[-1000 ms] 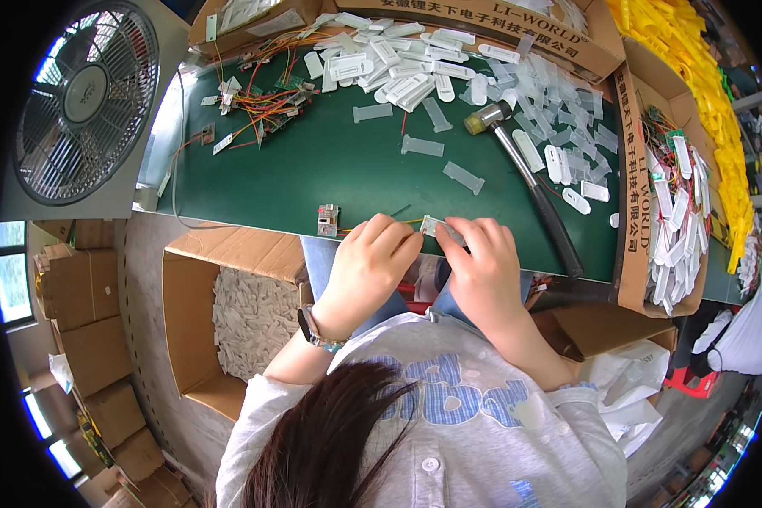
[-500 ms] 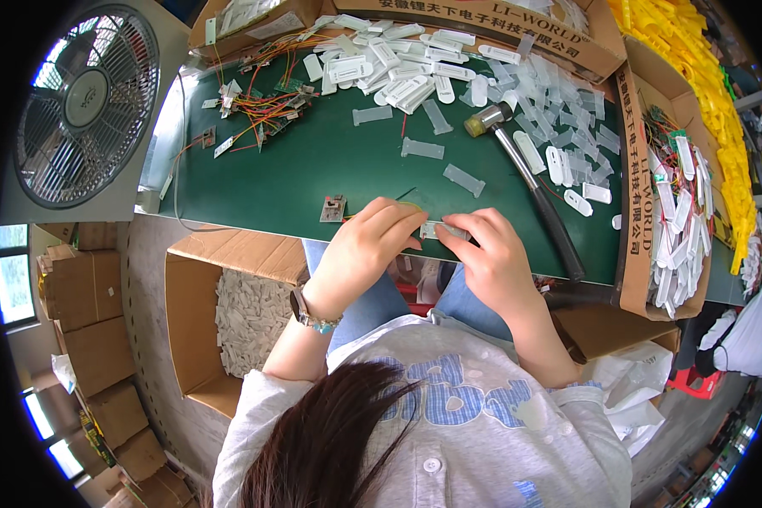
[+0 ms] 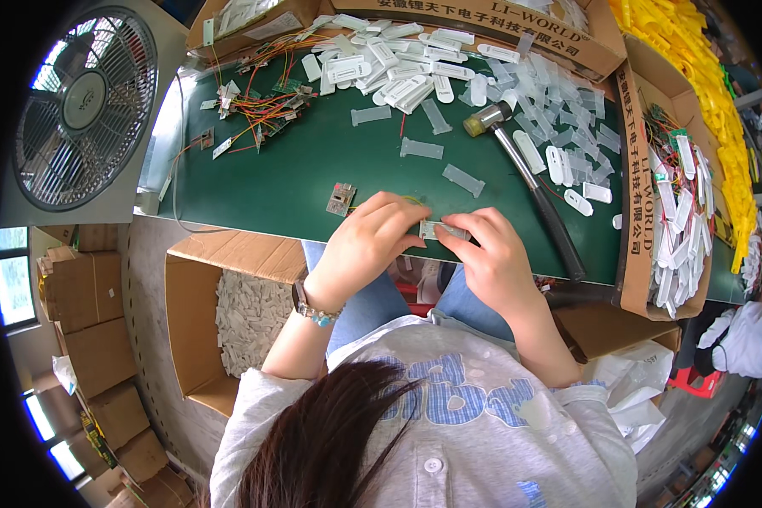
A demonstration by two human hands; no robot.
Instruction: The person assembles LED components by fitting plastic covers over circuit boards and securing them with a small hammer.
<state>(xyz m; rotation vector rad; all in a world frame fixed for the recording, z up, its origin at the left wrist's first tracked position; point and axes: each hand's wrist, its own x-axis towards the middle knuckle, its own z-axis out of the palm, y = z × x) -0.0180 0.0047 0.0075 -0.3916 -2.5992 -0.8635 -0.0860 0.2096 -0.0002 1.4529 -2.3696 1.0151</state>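
At the table's near edge both of my hands pinch a small pale rectangular strip (image 3: 434, 230). My left hand (image 3: 371, 244) closes on its left end, and my right hand (image 3: 493, 258) has fingers pressed on its right end. Fingers partly cover the strip, so its details are hard to make out. A small circuit board (image 3: 341, 199) lies tilted on the green table just beyond my left hand, with a thin yellow-green wire running toward the fingers. Clear plastic sleeves (image 3: 464, 180) lie a little farther off.
A hammer (image 3: 531, 182) lies to the right. White oval covers (image 3: 406, 72) and more clear sleeves pile at the back. Wired boards (image 3: 267, 110) heap at the left. A carton of wired white pieces (image 3: 626, 169) stands right; a fan (image 3: 85, 106) stands left.
The small circuit board has shifted slightly right and away from me, and has turned. My left hand has moved a little; the right stays nearly still on the strip.
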